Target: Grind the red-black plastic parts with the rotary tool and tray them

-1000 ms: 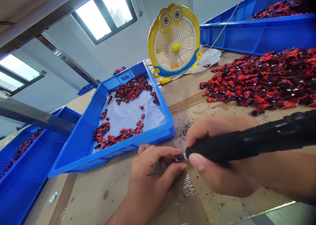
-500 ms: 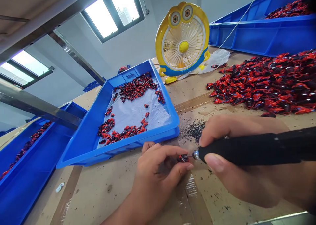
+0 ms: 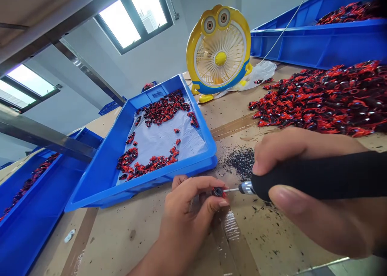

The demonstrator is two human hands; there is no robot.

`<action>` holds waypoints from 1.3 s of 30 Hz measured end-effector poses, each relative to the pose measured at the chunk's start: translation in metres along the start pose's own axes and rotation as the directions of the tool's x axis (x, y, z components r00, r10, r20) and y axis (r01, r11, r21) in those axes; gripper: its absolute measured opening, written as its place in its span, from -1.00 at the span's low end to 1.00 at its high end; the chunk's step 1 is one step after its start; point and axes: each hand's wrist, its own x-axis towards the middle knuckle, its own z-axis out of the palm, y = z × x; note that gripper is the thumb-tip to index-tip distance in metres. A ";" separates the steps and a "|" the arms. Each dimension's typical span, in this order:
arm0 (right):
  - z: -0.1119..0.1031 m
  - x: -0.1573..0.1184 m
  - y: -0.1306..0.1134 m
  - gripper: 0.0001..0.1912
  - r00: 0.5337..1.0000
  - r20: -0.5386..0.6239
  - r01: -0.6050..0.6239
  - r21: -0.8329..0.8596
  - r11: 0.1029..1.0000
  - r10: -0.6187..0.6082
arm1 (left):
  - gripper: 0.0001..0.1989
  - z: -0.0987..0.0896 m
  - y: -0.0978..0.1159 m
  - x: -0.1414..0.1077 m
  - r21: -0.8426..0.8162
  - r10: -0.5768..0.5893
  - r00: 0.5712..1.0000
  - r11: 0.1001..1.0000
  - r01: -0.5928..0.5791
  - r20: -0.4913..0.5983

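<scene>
Between thumb and forefinger, my left hand pinches a small black and red part, low over the cardboard-covered table. My right hand is wrapped around a thick black handheld rotary tool with a silver collar and a thin metal bit. The bit's tip meets the right side of the small part; exactly where it enters is hard to make out. Just behind my left hand stands a blue tray lined with white sheeting, holding many similar red and black parts.
A heap of red and black parts lies at the right, before a blue bin. A yellow fan stands behind the tray. Black shavings cover the cardboard near the tool. Another blue bin is at left.
My right hand and the tool have drawn slightly right, so more of the bit shows. The small part has turned a little in my left fingers. The whole view has shifted slightly.
</scene>
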 end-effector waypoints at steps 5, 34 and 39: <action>-0.009 0.002 0.006 -0.93 0.996 0.081 0.028 0.045 0.999 -0.031 | -0.80 0.000 -0.001 -0.001 -0.012 0.014 1.000 1.000 -0.014 0.013; 0.009 0.000 -0.001 -0.97 0.995 -0.092 0.064 0.161 0.985 -0.050 | -0.87 0.001 0.003 0.000 -0.099 0.006 1.000 0.995 -0.004 0.022; 0.009 0.001 0.002 -0.97 0.993 -0.080 0.096 0.160 0.983 -0.084 | -0.89 0.000 0.001 0.002 -0.073 0.053 0.998 0.996 -0.049 0.046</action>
